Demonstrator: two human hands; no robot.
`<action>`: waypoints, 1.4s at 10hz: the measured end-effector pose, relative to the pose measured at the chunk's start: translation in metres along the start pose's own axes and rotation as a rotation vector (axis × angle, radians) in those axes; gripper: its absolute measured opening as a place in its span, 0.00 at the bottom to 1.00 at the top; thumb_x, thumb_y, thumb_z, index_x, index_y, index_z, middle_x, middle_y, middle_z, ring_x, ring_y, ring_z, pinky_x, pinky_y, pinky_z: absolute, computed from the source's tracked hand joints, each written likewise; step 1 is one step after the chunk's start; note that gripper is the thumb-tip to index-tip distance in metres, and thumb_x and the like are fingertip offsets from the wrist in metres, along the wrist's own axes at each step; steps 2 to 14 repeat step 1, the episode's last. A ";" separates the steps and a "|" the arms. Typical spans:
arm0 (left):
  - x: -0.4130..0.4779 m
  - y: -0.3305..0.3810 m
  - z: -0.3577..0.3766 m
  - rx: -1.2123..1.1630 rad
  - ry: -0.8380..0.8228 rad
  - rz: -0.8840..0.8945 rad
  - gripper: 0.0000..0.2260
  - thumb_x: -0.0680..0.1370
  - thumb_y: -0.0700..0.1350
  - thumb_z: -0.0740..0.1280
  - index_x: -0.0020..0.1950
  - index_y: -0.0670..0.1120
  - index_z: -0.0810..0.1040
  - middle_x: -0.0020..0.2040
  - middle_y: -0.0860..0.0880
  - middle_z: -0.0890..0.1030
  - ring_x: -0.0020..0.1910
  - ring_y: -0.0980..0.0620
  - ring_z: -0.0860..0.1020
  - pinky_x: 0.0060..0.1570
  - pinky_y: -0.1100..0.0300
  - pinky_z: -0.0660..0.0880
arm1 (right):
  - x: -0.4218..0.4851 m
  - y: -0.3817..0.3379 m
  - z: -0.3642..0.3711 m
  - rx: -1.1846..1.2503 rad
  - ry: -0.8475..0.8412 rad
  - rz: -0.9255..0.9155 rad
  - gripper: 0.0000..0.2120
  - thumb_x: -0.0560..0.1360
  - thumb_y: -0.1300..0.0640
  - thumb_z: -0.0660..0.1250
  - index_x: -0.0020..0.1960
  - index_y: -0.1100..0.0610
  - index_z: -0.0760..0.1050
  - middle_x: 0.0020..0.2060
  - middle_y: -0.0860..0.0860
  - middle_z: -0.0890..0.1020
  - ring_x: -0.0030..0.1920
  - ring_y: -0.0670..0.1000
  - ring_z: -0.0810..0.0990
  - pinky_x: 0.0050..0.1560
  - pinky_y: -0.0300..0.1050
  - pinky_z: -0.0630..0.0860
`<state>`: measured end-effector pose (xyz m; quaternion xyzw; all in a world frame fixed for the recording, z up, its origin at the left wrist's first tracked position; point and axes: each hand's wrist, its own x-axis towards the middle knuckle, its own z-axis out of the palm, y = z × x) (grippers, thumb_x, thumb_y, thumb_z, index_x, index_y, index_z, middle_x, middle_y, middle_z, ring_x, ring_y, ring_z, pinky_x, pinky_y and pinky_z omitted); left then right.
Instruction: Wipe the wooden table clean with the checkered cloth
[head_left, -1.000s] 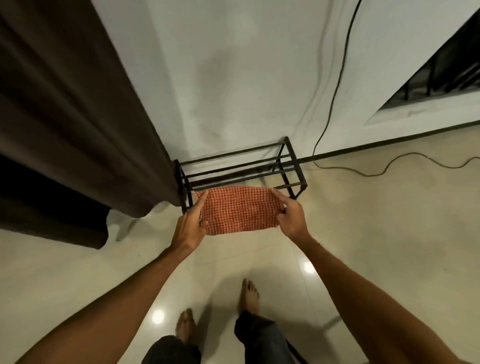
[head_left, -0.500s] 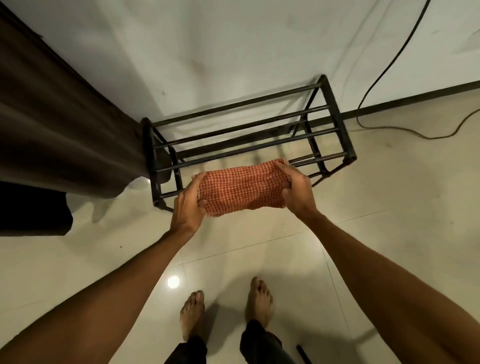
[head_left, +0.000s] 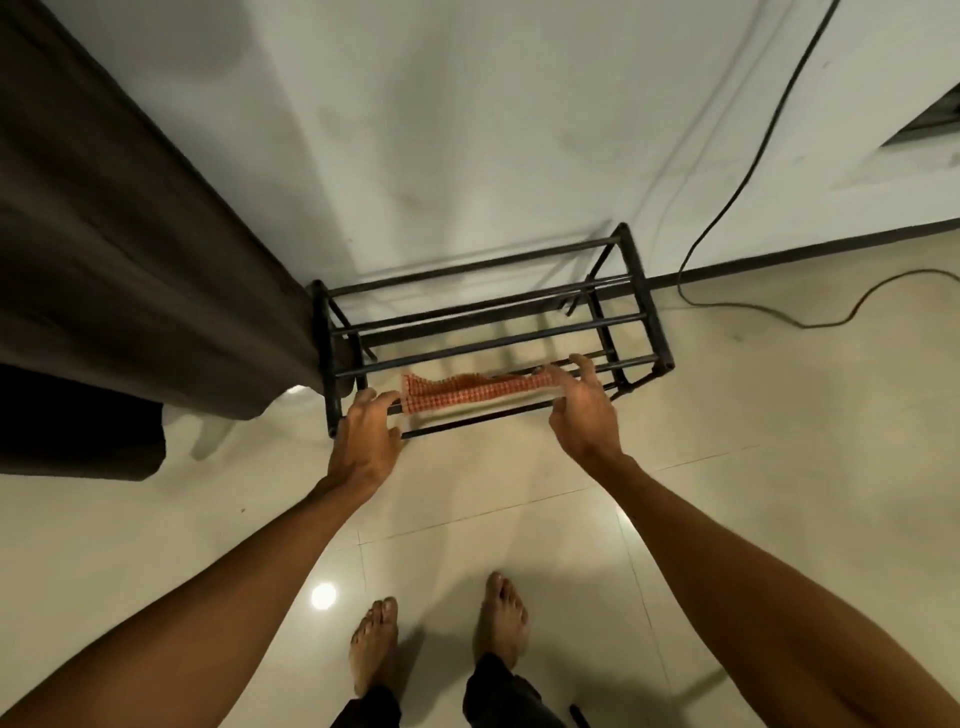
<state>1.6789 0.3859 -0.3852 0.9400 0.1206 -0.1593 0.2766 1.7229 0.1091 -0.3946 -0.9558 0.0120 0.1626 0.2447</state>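
Half a second back both hands had the checkered cloth (head_left: 470, 393) bunched up between them, and now it's draped over a front bar of the black metal rack (head_left: 644, 306), with the fingers let go. Nearest me are the person's bare feet (head_left: 501, 621) on the shiny tile floor (head_left: 779, 415); further out, the left hand (head_left: 366, 439) hangs loose and spread just off the cloth's left end, while the right hand (head_left: 582, 410) is spread too, fingertips touching the right end (blurry, so can't swear it's not pinching). Behind the rack are a brown curtain (head_left: 130, 260), the white wall (head_left: 467, 130) and a black cable (head_left: 727, 208).
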 end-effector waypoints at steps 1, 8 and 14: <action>-0.019 0.032 -0.058 -0.003 0.041 0.030 0.22 0.79 0.37 0.69 0.73 0.43 0.74 0.72 0.42 0.72 0.68 0.40 0.76 0.68 0.47 0.73 | -0.022 -0.044 -0.051 0.015 0.011 -0.080 0.22 0.82 0.65 0.63 0.75 0.57 0.73 0.81 0.58 0.63 0.76 0.60 0.71 0.71 0.56 0.76; -0.019 0.032 -0.058 -0.003 0.041 0.030 0.22 0.79 0.37 0.69 0.73 0.43 0.74 0.72 0.42 0.72 0.68 0.40 0.76 0.68 0.47 0.73 | -0.022 -0.044 -0.051 0.015 0.011 -0.080 0.22 0.82 0.65 0.63 0.75 0.57 0.73 0.81 0.58 0.63 0.76 0.60 0.71 0.71 0.56 0.76; -0.019 0.032 -0.058 -0.003 0.041 0.030 0.22 0.79 0.37 0.69 0.73 0.43 0.74 0.72 0.42 0.72 0.68 0.40 0.76 0.68 0.47 0.73 | -0.022 -0.044 -0.051 0.015 0.011 -0.080 0.22 0.82 0.65 0.63 0.75 0.57 0.73 0.81 0.58 0.63 0.76 0.60 0.71 0.71 0.56 0.76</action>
